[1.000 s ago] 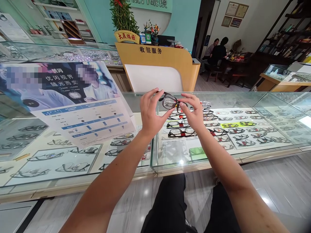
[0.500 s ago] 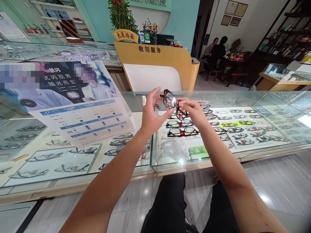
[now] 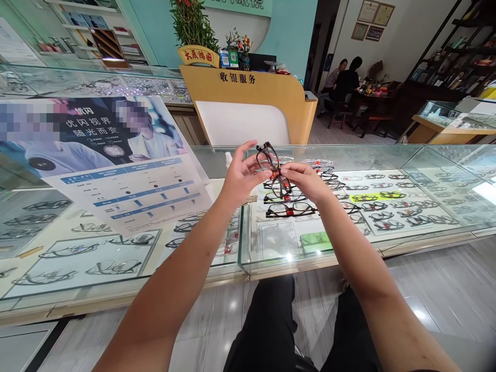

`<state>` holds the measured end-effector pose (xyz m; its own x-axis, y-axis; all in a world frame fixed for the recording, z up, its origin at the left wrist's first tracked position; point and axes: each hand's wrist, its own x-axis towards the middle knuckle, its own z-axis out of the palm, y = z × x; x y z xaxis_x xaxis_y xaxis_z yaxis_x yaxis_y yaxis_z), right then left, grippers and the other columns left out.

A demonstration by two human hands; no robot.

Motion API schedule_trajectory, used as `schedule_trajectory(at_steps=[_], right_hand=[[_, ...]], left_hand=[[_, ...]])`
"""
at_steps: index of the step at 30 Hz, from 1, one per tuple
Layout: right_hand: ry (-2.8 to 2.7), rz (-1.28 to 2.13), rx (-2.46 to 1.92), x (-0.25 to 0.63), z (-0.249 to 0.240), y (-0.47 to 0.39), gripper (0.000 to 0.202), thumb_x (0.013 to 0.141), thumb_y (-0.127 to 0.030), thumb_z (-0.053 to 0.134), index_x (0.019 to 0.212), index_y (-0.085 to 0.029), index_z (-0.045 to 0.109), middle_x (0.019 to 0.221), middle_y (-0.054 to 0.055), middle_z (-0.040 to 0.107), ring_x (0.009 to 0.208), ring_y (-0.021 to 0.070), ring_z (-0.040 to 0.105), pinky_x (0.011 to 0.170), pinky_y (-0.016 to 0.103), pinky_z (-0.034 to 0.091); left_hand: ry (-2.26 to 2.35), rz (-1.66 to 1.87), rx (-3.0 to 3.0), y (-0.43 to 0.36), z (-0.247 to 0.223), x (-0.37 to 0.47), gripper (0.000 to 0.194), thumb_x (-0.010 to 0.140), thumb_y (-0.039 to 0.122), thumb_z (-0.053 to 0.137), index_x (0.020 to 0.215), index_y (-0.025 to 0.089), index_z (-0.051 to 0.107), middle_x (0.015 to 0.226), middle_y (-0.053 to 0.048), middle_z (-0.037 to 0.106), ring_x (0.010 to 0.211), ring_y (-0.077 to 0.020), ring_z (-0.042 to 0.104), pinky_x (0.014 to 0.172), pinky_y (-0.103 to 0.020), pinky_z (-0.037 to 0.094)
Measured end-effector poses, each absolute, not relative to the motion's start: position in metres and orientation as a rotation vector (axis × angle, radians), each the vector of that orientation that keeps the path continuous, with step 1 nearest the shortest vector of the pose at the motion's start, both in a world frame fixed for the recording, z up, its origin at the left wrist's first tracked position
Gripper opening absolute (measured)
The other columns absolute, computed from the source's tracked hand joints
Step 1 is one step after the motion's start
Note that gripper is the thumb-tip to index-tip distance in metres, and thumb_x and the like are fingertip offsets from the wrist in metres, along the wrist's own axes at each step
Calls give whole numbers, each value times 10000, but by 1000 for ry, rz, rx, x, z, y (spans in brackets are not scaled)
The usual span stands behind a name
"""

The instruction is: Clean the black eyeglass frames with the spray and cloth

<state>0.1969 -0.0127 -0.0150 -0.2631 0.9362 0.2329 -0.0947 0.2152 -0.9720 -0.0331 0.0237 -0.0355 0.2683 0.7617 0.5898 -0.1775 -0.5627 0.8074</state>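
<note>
A pair of dark-framed glasses [image 3: 279,186] hangs tilted above the glass counter, one lens higher than the other. My right hand [image 3: 304,178] pinches it near the middle from the right. Around the upper lens at the left, the fingers and thumb of my left hand [image 3: 246,173] are curved, with the fingertips partly behind the frame. Below the hands, black-framed glasses [image 3: 290,209] with a red tag lie in a row with others. A green packet [image 3: 315,241] is in front of them.
A large printed leaflet [image 3: 127,175] stands on the counter at the left. Behind the counter [image 3: 248,271] is a wooden cashier desk [image 3: 248,93] with a plant [image 3: 191,31]. Two people [image 3: 349,77] sit at a table at the back right.
The glasses have turned and tilted, with the lower lens now hanging further left and down. My left hand's fingers have shifted slightly around the frame.
</note>
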Motion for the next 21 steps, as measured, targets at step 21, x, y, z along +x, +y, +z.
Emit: schedule_trajectory(at_steps=[21], right_hand=[[-1491,523,-908,165,-29,-21,454,1004,-766,739,1018,-330,864,1311,99,848,1348,333,735,1229,513,536]], left_hand=[[1141,1609,1970,-20,-25,-12,220,972,480,836,997,272,905,613,56,383,598,-142,360,626,-342,311]])
